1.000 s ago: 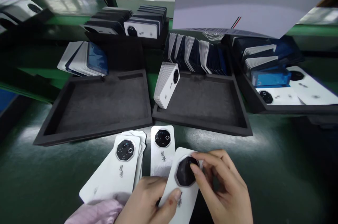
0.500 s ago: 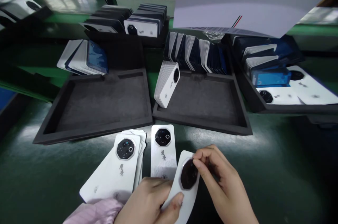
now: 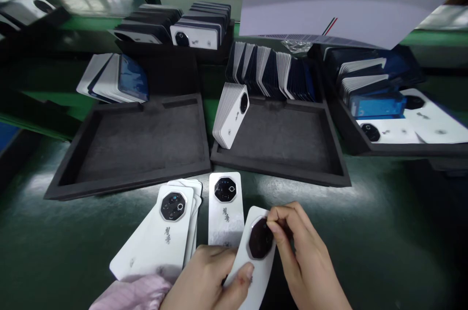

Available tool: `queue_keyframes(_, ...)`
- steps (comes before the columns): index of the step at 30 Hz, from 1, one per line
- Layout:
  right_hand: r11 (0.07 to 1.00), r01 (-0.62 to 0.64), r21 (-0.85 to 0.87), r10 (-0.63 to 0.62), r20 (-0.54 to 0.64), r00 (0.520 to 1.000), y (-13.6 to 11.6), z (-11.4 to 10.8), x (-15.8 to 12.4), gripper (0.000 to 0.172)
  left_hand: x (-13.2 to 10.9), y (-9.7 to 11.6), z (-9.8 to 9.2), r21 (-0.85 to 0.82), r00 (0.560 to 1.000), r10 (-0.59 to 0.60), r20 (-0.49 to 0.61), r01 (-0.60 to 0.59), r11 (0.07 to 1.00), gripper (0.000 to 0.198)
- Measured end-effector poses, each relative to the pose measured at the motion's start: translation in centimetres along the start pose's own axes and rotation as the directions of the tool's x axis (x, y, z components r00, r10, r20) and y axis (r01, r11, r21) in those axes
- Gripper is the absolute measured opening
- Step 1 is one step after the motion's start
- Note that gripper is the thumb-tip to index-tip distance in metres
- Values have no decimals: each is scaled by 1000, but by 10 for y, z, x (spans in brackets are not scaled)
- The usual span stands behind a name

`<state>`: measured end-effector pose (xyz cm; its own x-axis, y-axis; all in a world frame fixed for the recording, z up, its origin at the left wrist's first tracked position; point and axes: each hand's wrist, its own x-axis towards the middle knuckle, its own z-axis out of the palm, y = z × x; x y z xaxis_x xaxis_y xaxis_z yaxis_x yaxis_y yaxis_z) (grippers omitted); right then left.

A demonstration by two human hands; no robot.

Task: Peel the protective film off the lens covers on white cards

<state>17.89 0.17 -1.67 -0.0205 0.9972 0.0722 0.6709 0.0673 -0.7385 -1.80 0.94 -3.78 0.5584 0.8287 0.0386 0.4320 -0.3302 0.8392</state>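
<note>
My left hand (image 3: 212,278) grips the lower part of a white phone back cover (image 3: 256,259), thumb across its face. The cover carries a dark octagonal camera plate (image 3: 260,238). My right hand (image 3: 303,256) pinches at the right edge of that plate with thumb and fingertips together; what it pinches is too small to make out. To the left on the green table lie a single white cover (image 3: 224,210) and a fanned pile of white covers (image 3: 164,234), all with octagonal camera plates facing up.
Two shallow black foam trays (image 3: 135,142) (image 3: 288,144) sit behind the covers; a stack of white covers (image 3: 231,114) leans in the right one. More rows of covers (image 3: 270,73) stand behind. A tray at right (image 3: 395,127) holds flat covers. A grey sheet (image 3: 329,3) hangs above.
The held cover has tilted more edge-on towards my right hand, and my right fingertips have shifted from the plate's middle to its upper right edge.
</note>
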Motion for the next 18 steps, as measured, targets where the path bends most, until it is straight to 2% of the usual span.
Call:
queue_keyframes(4, 994, 39, -105, -38, 12, 999, -1, 6, 0, 16, 3, 7, -9, -41, 996, -79, 38, 80, 996, 31)
queue_keyframes(10, 939, 154, -309, -201, -125, 972, -2, 12, 2, 14, 5, 9, -12, -95, 990, -132, 42, 135, 986, 39)
queue_keyframes(13, 938, 226, -263, -272, -154, 950, -3, 10, 3, 9, 5, 9, -12, -126, 989, -147, 25, 149, 981, 39)
queue_keyframes(15, 953, 237, -191, -277, -216, 936, -3, 8, 2, 4, 4, 9, -12, -153, 989, -146, 11, 145, 978, 37)
queue_keyframes(18, 961, 237, -143, -268, -257, 929, -3, 5, -3, 21, 4, 9, -10, -199, 992, -123, -15, 118, 973, 35)
